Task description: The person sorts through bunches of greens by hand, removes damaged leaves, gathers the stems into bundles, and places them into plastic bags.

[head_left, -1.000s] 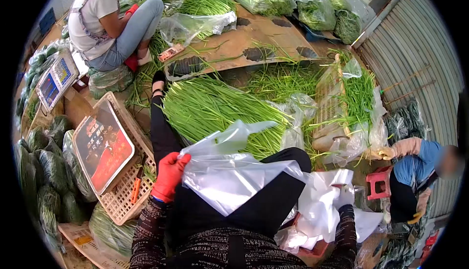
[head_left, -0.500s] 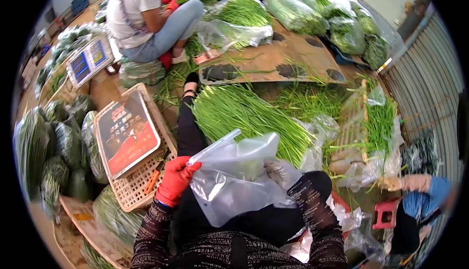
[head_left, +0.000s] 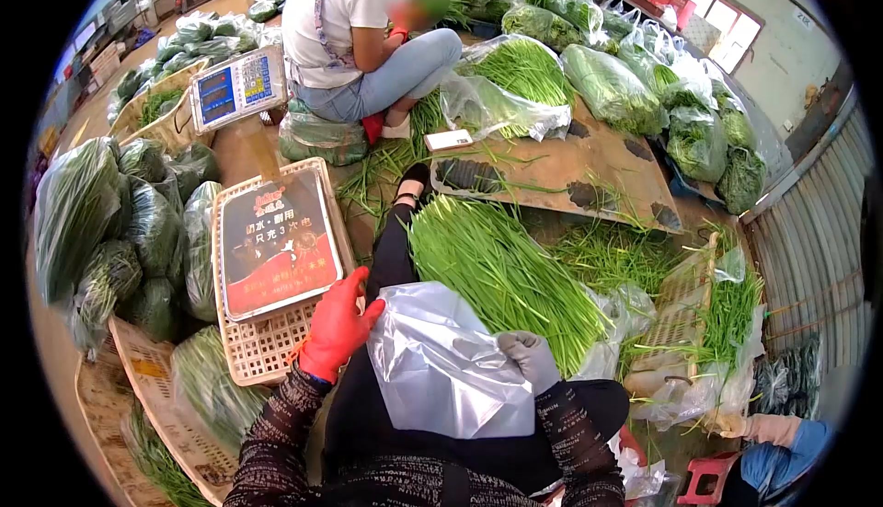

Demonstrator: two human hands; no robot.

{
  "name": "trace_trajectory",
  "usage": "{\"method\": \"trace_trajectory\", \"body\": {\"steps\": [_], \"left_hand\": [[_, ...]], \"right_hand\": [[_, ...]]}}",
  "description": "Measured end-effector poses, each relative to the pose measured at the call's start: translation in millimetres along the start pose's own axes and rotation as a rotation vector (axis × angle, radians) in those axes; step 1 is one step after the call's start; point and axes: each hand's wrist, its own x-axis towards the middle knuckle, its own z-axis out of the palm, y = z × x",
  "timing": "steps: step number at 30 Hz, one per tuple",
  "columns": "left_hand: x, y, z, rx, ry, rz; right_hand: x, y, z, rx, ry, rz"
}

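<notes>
A clear plastic bag hangs over my lap, smooth and flat, with nothing visible inside. My right hand, in a grey glove, grips the bag's right edge with curled fingers. At the bag's upper left corner is my left hand in a red glove, its thumb and forefinger apart and no plastic visible between them. Just beyond the bag lies a big heap of long green garlic chives, stems toward the right.
A scale platform rests on a beige crate at left, its display behind. Bagged greens stand farther left. A co-worker sits ahead beside a board; another person's sleeve and a red stool are lower right.
My left hand has opened and come off the bag's corner. The bag now hangs flatter from my right hand. The view has shifted, so the surroundings sit farther right and lower.
</notes>
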Motion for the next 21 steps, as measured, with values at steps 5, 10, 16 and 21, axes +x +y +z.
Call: {"method": "trace_trajectory", "body": {"steps": [5,10,16,21], "left_hand": [[-12.8,54.5,-3.1,-0.409,-0.303,-0.115],[-35.2,71.7,29.9,-0.415,-0.454,0.015],[-35.1,46.4,43.6,-0.923,-0.54,-0.352],[-28.7,37.4,24.8,-1.733,-0.398,-0.485]], "right_hand": [[-9.4,-14.5,48.9,-0.408,-0.038,-0.197],[0.1,16.5,72.8,-0.617,-0.094,-0.074],[-13.7,-0.4,95.4,-0.01,-0.083,0.053],[15.5,49.1,26.5,-0.573,0.019,-0.347]]}}
